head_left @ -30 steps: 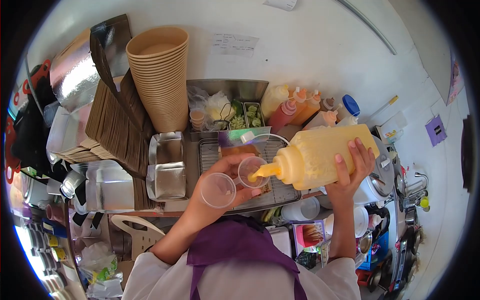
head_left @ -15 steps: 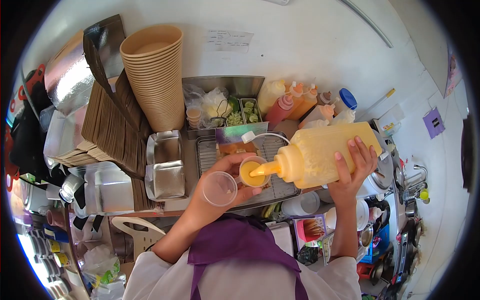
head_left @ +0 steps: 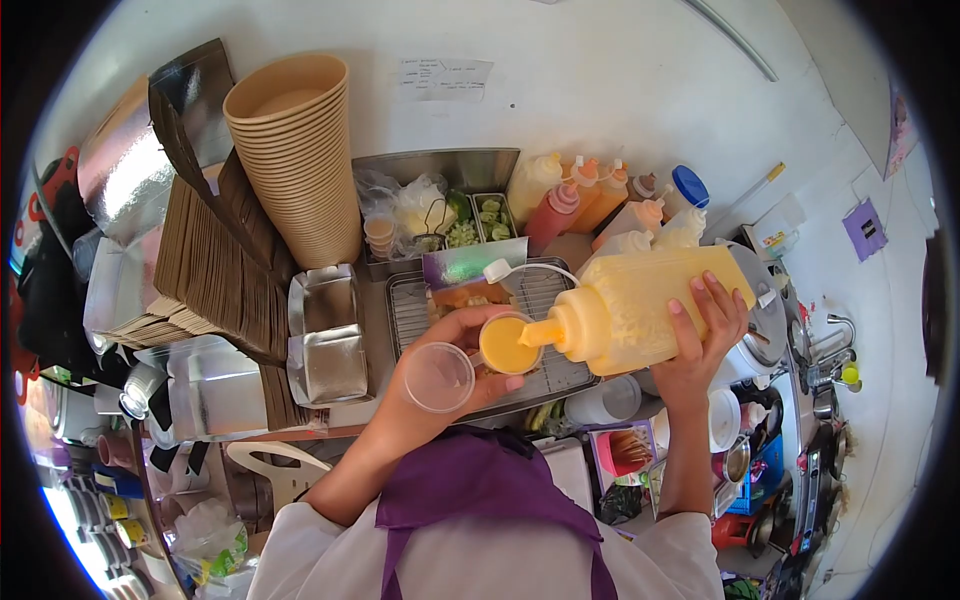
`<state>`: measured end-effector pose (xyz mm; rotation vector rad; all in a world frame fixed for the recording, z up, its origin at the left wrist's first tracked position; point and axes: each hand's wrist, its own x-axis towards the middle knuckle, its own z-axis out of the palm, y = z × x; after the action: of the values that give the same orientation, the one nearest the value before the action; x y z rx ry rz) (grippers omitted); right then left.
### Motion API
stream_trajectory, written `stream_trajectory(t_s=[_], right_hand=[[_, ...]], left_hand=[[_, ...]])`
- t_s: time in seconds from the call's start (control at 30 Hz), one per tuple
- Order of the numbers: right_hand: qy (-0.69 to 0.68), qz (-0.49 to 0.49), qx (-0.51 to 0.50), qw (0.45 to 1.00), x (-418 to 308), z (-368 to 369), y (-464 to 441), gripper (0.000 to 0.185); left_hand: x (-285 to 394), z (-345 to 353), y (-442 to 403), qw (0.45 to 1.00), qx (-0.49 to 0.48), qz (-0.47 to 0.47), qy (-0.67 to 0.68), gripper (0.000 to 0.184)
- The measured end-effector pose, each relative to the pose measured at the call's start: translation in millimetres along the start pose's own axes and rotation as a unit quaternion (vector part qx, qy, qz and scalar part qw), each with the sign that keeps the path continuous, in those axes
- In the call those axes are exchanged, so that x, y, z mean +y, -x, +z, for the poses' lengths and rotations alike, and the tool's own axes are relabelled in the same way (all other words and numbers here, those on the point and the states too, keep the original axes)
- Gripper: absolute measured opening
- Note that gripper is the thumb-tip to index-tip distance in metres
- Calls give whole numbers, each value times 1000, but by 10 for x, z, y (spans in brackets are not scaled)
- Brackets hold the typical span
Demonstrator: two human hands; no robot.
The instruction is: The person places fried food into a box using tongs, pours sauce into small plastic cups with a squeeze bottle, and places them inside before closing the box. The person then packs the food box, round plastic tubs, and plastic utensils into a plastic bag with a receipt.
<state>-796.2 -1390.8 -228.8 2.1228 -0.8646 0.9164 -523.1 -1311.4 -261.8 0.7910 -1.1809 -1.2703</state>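
Yellow sauce (head_left: 508, 345) – in clear cup (head_left: 485, 352) | left hand (head_left: 474, 397) gripping it | right hand (head_left: 699, 342) – gripping bottle (head_left: 645, 308)

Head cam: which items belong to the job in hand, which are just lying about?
In use:
- yellow squeeze bottle, right hand
- small cup of yellow sauce, left hand
- clear round piece beside it, likely its lid

Lying about, as far as I can judge:
- stacked paper tubs
- brown cartons
- foil-lined tray
- red sauce bottle
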Motion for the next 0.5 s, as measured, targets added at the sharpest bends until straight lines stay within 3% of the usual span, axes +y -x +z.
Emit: stream_trajectory(t_s=[0.17, 0.3, 0.4, 0.5], right_hand=[[-101, 69, -10, 992, -144, 127, 83, 71], [-194, 181, -3, 964, -359, 332, 227, 77], [-291, 301, -1, 908, -475, 533, 346, 83], [-399, 423, 17, 813, -455, 762, 450, 90]], left_hand=[[46, 11, -15, 1000, -2, -6, 1, 56], [65, 20, -68, 1000, -1, -8, 13, 57], [94, 40, -116, 1000, 3, -2, 0, 57], [135, 57, -143, 1000, 15, 1, -23, 56]])
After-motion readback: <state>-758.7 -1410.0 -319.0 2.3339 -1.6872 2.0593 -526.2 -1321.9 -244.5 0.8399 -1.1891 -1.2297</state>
